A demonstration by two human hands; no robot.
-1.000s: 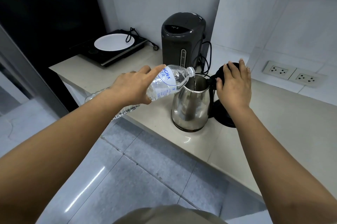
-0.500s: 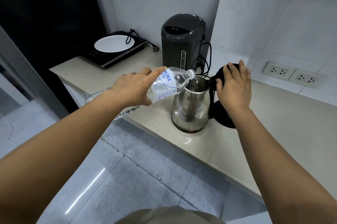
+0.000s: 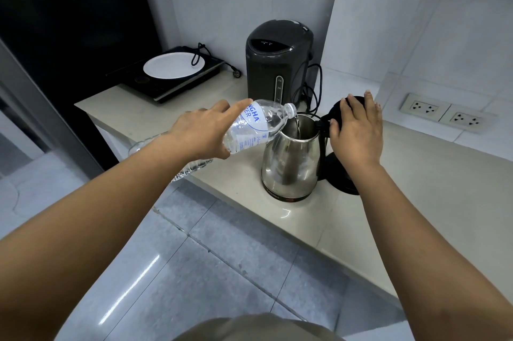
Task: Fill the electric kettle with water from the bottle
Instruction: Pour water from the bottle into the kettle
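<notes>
Bottle (image 3: 258, 124), gripped by left hand (image 3: 200, 132): neck slants down rightward over kettle (image 3: 291, 163) mouth; right hand (image 3: 358, 129) flat, fingers straight, on lid (image 3: 336, 112).

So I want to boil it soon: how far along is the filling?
Done: the bottle is uncapped, and the lid of the kettle stands open under the right hand. In hand: the left hand tilts the bottle, and water streams into the kettle. Left: the bottle is partly full; the kettle's level is hidden; the lid needs closing.
</notes>
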